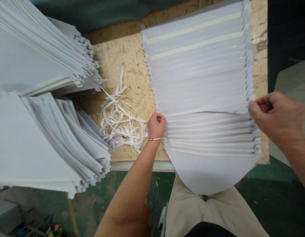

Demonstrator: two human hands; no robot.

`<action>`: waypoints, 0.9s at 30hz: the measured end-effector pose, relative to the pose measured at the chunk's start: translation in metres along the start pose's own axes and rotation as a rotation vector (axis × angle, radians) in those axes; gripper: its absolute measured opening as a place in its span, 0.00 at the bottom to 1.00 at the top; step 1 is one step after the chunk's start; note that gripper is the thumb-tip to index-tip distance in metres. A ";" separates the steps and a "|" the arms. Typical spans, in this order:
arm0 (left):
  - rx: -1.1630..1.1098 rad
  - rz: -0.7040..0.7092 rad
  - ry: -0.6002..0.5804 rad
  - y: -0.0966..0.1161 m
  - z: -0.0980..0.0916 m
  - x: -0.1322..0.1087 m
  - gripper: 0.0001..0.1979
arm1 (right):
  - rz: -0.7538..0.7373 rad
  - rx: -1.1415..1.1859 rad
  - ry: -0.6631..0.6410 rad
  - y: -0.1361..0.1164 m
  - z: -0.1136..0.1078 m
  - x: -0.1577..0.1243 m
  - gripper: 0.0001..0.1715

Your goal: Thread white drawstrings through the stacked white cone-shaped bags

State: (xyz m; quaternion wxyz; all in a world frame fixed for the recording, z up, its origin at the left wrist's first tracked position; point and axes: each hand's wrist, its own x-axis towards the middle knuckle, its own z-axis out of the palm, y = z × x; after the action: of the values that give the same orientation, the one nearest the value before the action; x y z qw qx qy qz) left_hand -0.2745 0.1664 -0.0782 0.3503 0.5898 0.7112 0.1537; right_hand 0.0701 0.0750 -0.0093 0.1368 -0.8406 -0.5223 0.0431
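A fanned stack of white paper sheets lies on a pale particle-board tabletop, each sheet showing a cream adhesive strip along its edge. My left hand, a thin metal bracelet at its wrist, pinches the stack's left edge. My right hand grips the right edge at the same layer, lifting the upper sheets from the lower ones. The lowest sheets hang over the table's near edge toward my lap. A tangle of white peeled backing strips lies just left of my left hand.
Two large stacks of similar white sheets stand at the left, overhanging the table. My beige trousers show below the table. A green painted floor lies beneath, and a dark green cloth runs along the far edge.
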 end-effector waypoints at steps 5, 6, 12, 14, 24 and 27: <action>0.007 -0.006 -0.015 0.000 -0.001 0.001 0.05 | 0.048 0.004 -0.089 0.008 0.017 -0.001 0.10; 0.011 -0.005 -0.019 0.000 -0.002 0.001 0.05 | 0.058 0.009 -0.081 0.007 0.015 -0.001 0.10; 0.007 0.011 -0.034 -0.004 -0.002 0.002 0.05 | 0.035 0.023 -0.026 -0.018 -0.029 -0.007 0.10; 0.008 0.010 -0.033 -0.004 -0.002 0.002 0.05 | 0.016 0.021 -0.033 -0.024 -0.040 -0.010 0.11; 0.052 -0.006 -0.030 0.001 -0.003 0.002 0.05 | 0.063 0.017 -0.128 0.008 0.008 -0.006 0.09; 0.053 0.002 -0.021 0.000 -0.002 0.002 0.04 | 0.063 0.020 -0.150 0.009 0.014 -0.004 0.09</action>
State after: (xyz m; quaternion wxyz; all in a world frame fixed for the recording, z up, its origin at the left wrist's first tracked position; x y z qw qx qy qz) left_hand -0.2760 0.1687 -0.0772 0.3418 0.6013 0.7106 0.1290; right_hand 0.0734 0.0702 -0.0260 0.1042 -0.8497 -0.5039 0.1152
